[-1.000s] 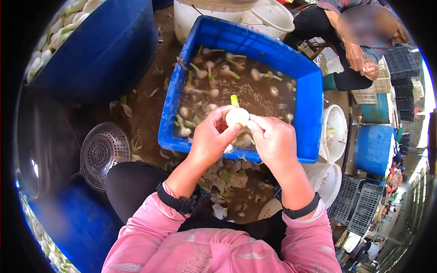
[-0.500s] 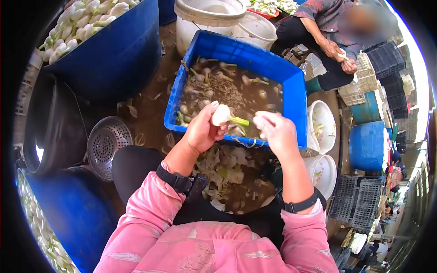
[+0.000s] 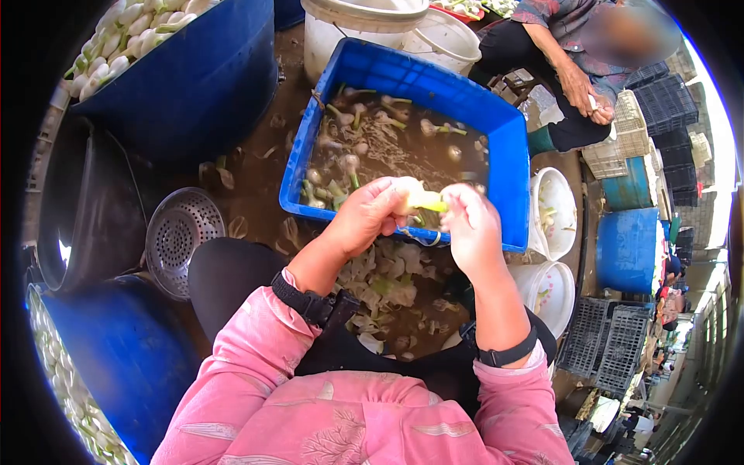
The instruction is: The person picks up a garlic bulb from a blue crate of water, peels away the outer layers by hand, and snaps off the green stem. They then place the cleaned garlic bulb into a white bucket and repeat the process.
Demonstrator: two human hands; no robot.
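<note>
Over the near rim of a blue plastic tub (image 3: pixel 508 155), my left hand (image 3: pixel 363 217) is closed around a fresh garlic bulb (image 3: pixel 422 199), its short green stem pointing right. The fingertips of my right hand (image 3: pixel 471 232) are pinched at the stem's cut end; whether they hold a strip of skin there is hard to see. Murky brown water fills the tub, with several unpeeled garlic bulbs (image 3: pixel 350 164) floating in it. Below my hands, a heap of peeled-off garlic skins (image 3: pixel 384 283) lies on the wet floor between my knees.
A metal colander (image 3: pixel 186 236) and a black bucket (image 3: pixel 93 209) stand left, near a big blue barrel (image 3: pixel 186 93) heaped with white garlic. White buckets (image 3: pixel 554 213) line the tub's right side. A co-worker (image 3: pixel 573 62) sits at the upper right beside stacked crates (image 3: pixel 659 101).
My right hand has moved left and onto the garlic's stem. My left hand has shifted slightly right with the bulb. The view has tilted a little.
</note>
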